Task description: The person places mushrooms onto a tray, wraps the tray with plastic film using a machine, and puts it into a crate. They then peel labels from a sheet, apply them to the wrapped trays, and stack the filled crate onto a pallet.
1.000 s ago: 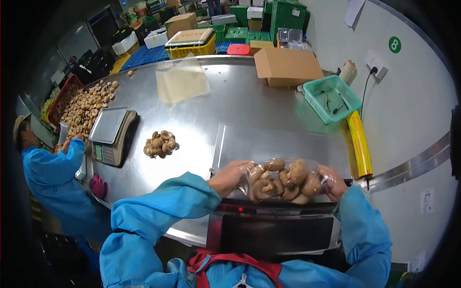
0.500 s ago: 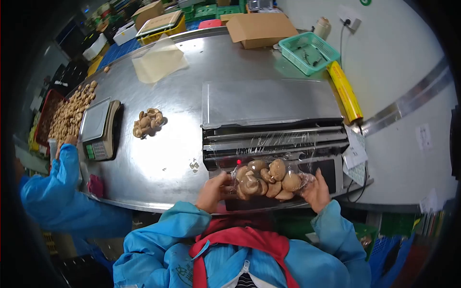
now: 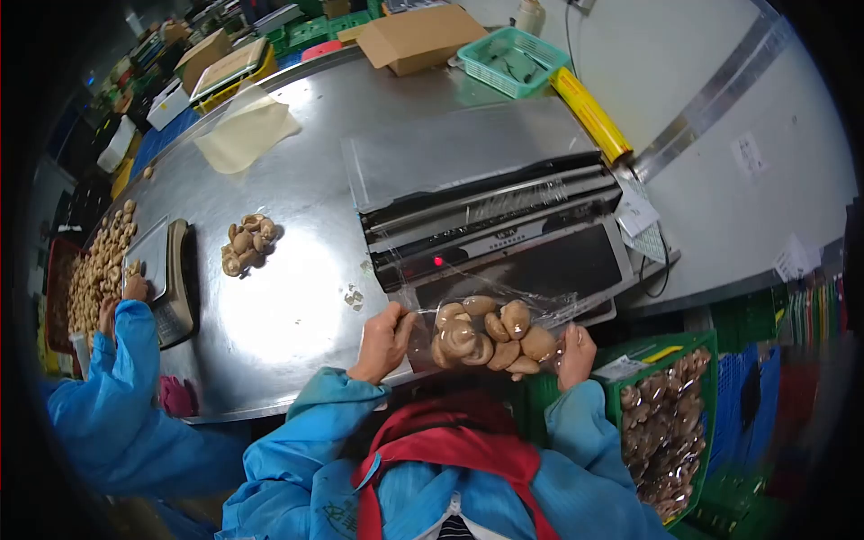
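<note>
A brushed steel table [image 3: 315, 144] runs from the near edge to the far left, bright glare at its middle, with a pale wall [image 3: 702, 207] on the right and stacked crates and boxes [image 3: 202, 63] filling the far left of the room. On the near right of the table sits a film-wrapping machine [image 3: 504, 238], its red light lit. Just in front of it, a clear film pack of mushrooms [image 3: 490, 337] hangs between two hands — the left hand [image 3: 382, 342] pinches one end of the film, the right hand [image 3: 576, 355] grips the other. A green crate [image 3: 695, 343] at the near right holds many film-covered mushrooms; the turquoise basket [image 3: 490, 79] at the far right holds small dark items, beside an open cardboard box [image 3: 423, 40]. At the left, a red crate [image 3: 57, 288] stands by a heap of loose mushrooms [image 3: 101, 270] — a co-worker's hand [image 3: 135, 288] is near the weighing scale [image 3: 180, 283]. A smaller mushroom pile [image 3: 247, 243] lies on the steel.
</note>
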Demonstrator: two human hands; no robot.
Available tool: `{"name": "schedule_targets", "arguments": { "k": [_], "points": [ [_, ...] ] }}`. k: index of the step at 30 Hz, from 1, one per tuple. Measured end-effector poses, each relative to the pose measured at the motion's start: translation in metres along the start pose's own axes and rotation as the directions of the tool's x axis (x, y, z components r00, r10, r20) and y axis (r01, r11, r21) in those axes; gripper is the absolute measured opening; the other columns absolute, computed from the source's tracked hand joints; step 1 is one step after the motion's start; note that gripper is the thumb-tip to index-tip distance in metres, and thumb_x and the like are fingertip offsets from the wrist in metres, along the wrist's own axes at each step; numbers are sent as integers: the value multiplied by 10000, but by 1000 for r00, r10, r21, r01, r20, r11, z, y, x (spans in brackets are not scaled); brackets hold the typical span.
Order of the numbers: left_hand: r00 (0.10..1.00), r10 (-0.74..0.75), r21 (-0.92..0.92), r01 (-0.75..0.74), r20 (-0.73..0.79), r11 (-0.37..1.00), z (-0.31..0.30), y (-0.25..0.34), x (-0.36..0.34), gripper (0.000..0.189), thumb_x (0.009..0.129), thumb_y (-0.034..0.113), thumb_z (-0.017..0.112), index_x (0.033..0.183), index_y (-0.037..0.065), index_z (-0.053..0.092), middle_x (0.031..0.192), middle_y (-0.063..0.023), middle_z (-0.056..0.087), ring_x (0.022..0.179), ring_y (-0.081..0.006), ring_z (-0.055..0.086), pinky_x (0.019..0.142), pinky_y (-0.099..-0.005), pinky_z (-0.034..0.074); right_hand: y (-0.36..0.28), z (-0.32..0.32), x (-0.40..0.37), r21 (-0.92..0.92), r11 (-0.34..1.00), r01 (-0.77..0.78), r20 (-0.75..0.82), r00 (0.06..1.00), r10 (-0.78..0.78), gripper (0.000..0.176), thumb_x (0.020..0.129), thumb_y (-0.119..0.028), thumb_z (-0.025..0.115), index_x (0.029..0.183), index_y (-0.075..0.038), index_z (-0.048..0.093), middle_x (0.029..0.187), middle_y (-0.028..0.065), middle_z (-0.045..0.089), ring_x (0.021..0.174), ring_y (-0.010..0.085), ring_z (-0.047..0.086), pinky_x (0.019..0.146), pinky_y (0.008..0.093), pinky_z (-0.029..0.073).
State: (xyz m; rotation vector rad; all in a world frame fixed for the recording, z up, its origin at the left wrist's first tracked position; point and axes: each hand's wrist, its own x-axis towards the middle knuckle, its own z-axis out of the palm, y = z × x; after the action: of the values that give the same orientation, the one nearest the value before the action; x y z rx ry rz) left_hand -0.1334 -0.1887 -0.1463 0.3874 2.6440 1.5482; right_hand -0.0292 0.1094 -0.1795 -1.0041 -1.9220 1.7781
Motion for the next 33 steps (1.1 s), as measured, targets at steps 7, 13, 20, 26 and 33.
{"name": "schedule_targets", "arguments": {
  "k": [7, 13, 20, 26, 33],
  "points": [
    [901, 280, 459, -413, 330, 787, 32, -2, 62, 131, 849, 176, 511, 887, 66, 450, 781, -172, 565, 654, -380, 578, 540, -460, 459, 59, 48, -6, 605, 778, -168, 37, 982, 184, 163, 915, -197, 526, 864, -48, 567, 786, 4, 574, 663, 98, 539, 598, 269, 456],
    [904, 143, 216, -246, 402, 945, 65, 24, 45, 123, 880, 158, 505, 878, 37, 488, 833, -131, 606, 698, -242, 616, 592, -336, 480, 46, 68, -37, 655, 711, -256, 270, 958, 97, 192, 913, -198, 463, 964, -49, 573, 843, 15, 561, 693, 148, 547, 608, 298, 477],
    [843, 120, -831, 477, 525, 286, 12, 54, -58, 319, 895, 311, 537, 1042, 31, 494, 1018, -125, 569, 977, -237, 551, 891, -376, 432, -9, 29, -129, 440, 586, -680, 773, 619, 138, 165, 906, -170, 463, 925, -51, 577, 873, 40, 547, 771, 155, 531, 680, 312, 453],
    [494, 580, -761, 432, 648, 484, -29, 99, -64, 839, 790, 458, 612, 1390, 0, 247, 1482, -170, 80, 1375, -292, 95, 1086, -413, 83, -80, 8, -135, -138, 773, -620, 941, 161, 298, 149, 901, -146, 463, 893, -53, 580, 899, 61, 535, 839, 161, 518, 741, 323, 433],
    [547, 650, -797, 54, 528, 601, -41, 104, -111, 787, 786, 333, 658, 1389, 29, 253, 1455, -183, 159, 1332, -293, 221, 1022, -386, 305, -189, 33, -104, 146, 989, 9, 974, 172, -145, 485, 842, -139, 573, 1260, 29, 391, 1173, 145, 503, 1073, 198, 500, 906, 330, 407]
  ]
}}
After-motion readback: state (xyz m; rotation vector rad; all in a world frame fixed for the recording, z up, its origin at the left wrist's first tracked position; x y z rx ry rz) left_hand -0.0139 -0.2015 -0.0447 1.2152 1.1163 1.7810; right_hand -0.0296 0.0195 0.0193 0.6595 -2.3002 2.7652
